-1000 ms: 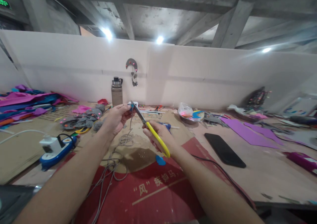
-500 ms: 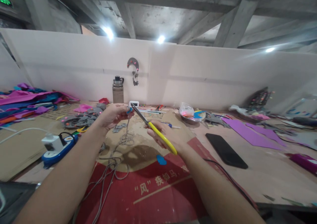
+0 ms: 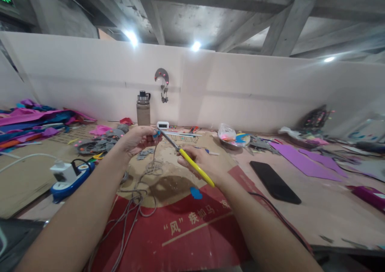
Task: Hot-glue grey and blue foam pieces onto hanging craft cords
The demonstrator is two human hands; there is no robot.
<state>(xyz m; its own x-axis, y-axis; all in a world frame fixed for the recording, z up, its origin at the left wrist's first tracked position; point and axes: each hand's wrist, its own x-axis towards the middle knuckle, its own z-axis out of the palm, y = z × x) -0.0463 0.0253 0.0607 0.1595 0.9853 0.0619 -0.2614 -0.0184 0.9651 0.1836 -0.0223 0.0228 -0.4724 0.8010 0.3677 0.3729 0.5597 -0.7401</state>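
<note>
My left hand point(image 3: 140, 139) pinches a small blue piece point(image 3: 156, 134), which looks like felt, between thumb and fingers. A grey cord point(image 3: 135, 195) hangs below that hand and spreads in loose loops over the cardboard point(image 3: 207, 232). In my right hand point(image 3: 195, 159) are yellow-handled scissors point(image 3: 197, 167), their blades pointing up and left. The blade tips meet the blue piece at my left fingertips; whether they touch it I cannot tell. Another blue scrap point(image 3: 196, 193) lies flat on the cardboard beneath my right hand.
A blue power strip point(image 3: 72, 183) sits left of my left forearm, a black phone point(image 3: 274, 182) right of my right forearm. Behind are a bottle point(image 3: 143, 110), a small white clock point(image 3: 163, 125) and a bowl point(image 3: 233, 144). Purple sheets point(image 3: 300, 161) lie to the right.
Both hands hold nearly the same place. The scissors' blades look closer together than before, still at the blue piece.
</note>
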